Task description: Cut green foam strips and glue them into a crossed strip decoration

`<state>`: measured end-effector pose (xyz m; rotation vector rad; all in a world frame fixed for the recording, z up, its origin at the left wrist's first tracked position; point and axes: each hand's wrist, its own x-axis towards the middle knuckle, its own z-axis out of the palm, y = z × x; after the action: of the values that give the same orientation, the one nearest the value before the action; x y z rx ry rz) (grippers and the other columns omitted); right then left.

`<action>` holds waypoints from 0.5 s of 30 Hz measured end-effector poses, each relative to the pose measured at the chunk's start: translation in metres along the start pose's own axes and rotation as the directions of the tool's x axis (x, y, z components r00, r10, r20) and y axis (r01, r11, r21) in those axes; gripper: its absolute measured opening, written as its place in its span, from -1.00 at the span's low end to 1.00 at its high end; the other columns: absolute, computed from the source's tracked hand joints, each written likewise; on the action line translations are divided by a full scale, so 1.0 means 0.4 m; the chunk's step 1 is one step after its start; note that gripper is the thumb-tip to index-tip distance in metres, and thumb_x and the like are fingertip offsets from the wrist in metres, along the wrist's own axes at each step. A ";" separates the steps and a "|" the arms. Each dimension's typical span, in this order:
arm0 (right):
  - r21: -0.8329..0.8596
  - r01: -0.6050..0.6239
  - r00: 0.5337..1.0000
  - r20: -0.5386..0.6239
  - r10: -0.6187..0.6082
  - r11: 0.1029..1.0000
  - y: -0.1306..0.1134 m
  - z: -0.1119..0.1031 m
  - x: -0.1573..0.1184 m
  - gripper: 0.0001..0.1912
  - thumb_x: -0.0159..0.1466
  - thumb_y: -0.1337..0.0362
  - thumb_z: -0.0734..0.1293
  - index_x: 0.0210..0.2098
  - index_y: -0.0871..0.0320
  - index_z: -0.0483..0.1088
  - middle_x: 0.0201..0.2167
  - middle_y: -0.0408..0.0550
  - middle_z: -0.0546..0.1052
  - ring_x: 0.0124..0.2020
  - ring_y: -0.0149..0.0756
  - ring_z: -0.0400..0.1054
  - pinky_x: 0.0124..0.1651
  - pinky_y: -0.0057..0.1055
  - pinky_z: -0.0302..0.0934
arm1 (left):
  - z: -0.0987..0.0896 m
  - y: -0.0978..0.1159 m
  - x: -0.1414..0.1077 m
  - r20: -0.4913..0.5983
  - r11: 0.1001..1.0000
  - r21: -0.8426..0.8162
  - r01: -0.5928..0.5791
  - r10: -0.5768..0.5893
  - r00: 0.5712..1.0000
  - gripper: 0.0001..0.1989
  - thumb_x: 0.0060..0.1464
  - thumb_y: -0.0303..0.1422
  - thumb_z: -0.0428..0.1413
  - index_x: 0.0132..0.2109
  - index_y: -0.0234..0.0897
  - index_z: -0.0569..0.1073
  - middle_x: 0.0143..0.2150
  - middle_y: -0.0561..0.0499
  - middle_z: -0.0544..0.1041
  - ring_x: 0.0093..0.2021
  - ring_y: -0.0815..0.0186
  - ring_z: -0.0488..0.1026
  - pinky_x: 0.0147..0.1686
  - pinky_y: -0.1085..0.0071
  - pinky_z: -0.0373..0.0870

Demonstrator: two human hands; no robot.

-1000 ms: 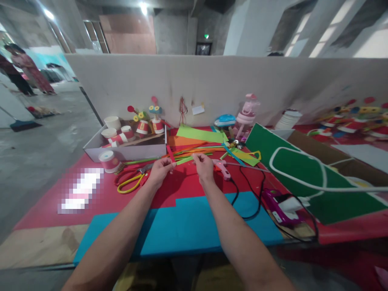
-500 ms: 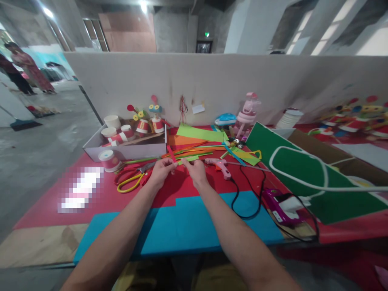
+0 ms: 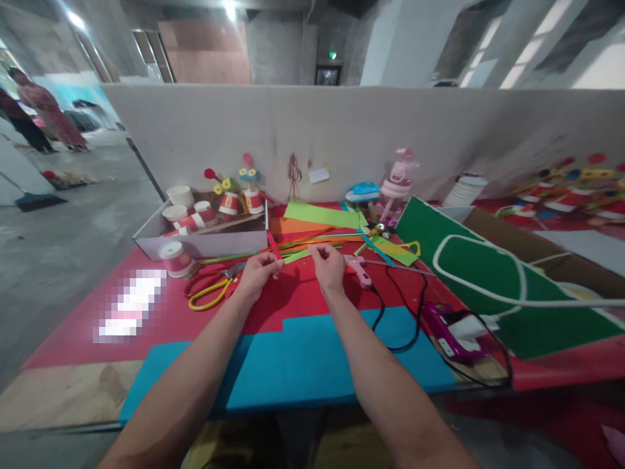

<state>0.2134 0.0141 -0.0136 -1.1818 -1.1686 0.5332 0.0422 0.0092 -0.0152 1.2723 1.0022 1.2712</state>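
My left hand (image 3: pixel 258 273) pinches the lower end of a red paper strip (image 3: pixel 274 246), where one end of a light green strip (image 3: pixel 297 256) also meets its fingertips. My right hand (image 3: pixel 328 264) is closed on the other end of the green strip, which stretches between both hands above the red table. Just right of my right hand lies a pink glue gun (image 3: pixel 360 270). Scissors with red and yellow handles (image 3: pixel 211 294) lie left of my left hand. Behind the hands are several coloured paper strips (image 3: pixel 312 243).
A white box (image 3: pixel 205 246) with paper cups stands back left, a cup (image 3: pixel 174 258) before it. Blue sheets (image 3: pixel 322 358) line the front edge. At right are a purple power strip (image 3: pixel 452 332), cables and a green board (image 3: pixel 478 286). Two people stand far left.
My right hand has moved right and slightly up, away from my left hand, and more of the green strip shows between them. My left hand has barely moved.
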 end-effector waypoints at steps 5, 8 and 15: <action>0.140 -0.088 0.985 -0.137 0.107 0.986 0.026 -0.008 0.022 -0.63 0.08 -0.02 0.34 -0.47 0.22 0.42 -0.54 -0.10 0.47 -0.50 -0.37 0.28 -0.38 -0.43 0.18 | -0.004 0.002 0.002 -0.027 1.000 -0.026 0.002 -0.002 1.000 -0.72 -0.21 -0.26 0.28 -0.54 -0.33 0.36 -0.65 0.11 0.36 -0.64 0.49 0.25 -0.57 0.52 0.15; 0.313 -0.276 0.954 -0.024 0.298 0.909 0.034 0.006 0.017 -0.68 -0.01 0.04 0.40 -0.52 0.20 0.39 -0.59 -0.16 0.44 -0.56 -0.44 0.25 -0.43 -0.45 0.18 | -0.007 0.006 0.002 -0.039 0.998 -0.065 0.028 -0.030 0.999 -0.71 -0.23 -0.25 0.30 -0.52 -0.33 0.37 -0.64 0.10 0.37 -0.63 0.48 0.27 -0.55 0.52 0.17; 0.437 -0.658 0.738 0.538 0.408 0.613 0.023 0.067 -0.046 -0.72 -0.19 0.23 0.53 -0.53 0.18 0.43 -0.60 -0.21 0.47 -0.55 -0.49 0.31 -0.31 -0.44 0.30 | 0.002 0.002 -0.002 0.088 0.995 -0.092 0.029 -0.021 0.996 -0.72 -0.20 -0.26 0.31 -0.48 -0.36 0.41 -0.59 0.07 0.41 -0.59 0.48 0.29 -0.51 0.51 0.18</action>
<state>0.1846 0.0137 -0.0313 -0.8508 -0.8113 1.5711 0.0427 0.0084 -0.0145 1.2288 0.8844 1.2192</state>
